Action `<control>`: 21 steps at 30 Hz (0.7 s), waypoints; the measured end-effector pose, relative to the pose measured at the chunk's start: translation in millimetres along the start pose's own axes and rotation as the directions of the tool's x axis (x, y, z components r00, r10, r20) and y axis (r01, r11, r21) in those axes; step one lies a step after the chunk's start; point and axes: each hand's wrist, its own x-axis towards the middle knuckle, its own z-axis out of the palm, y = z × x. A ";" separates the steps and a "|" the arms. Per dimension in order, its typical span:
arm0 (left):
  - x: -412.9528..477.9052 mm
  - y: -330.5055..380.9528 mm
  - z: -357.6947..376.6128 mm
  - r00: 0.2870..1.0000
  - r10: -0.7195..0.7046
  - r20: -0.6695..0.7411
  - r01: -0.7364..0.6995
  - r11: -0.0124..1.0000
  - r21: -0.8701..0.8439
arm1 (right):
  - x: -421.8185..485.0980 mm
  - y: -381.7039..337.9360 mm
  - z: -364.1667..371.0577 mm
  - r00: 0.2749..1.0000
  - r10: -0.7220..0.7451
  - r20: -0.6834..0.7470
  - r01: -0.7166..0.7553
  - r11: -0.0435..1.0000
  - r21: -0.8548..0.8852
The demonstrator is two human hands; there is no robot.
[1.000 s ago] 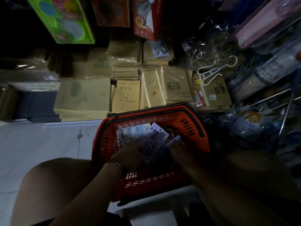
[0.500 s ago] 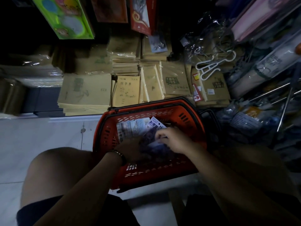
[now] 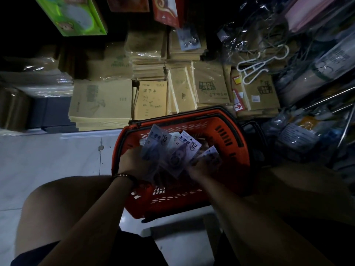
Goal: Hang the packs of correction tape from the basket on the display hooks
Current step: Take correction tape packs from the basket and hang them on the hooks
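An orange plastic basket (image 3: 228, 139) sits on the floor in front of my knees. My left hand (image 3: 132, 164) grips a fan of correction tape packs (image 3: 180, 152), pale cards marked "12", lifted above the basket's inside. My right hand (image 3: 199, 167) holds the lower right of the same bunch, by a pack (image 3: 210, 155) that sticks out to the right. More packs lie dim in the basket under my hands. Metal display hooks (image 3: 326, 98) jut out at the right.
Stacks of tan exercise books (image 3: 149, 98) fill the low shelf beyond the basket. A white plastic hanger (image 3: 257, 64) lies on wrapped goods at the right. Hanging packets (image 3: 295, 135) crowd the right side. Pale tiled floor (image 3: 48, 160) lies to the left, my left knee below it.
Both hands have come up out of the basket with a bunch of packs, which now fan out above the rim. The view has shifted slightly.
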 end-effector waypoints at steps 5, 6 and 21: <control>14.0 -13.9 1.4 0.998 -0.012 -0.057 0.008 0.997 -0.072 | 19.6 -7.7 36.4 0.983 0.182 -0.021 -0.170 0.948 0.271; 16.4 -13.4 0.9 0.998 -0.009 -0.065 0.004 0.997 -0.073 | 26.6 -9.3 42.1 0.971 0.235 -0.035 -0.216 0.936 0.279; 30.9 -17.5 0.1 0.990 0.016 -0.141 -0.040 0.984 -0.171 | 12.0 -16.9 52.0 0.973 0.165 -0.165 -0.066 0.873 0.483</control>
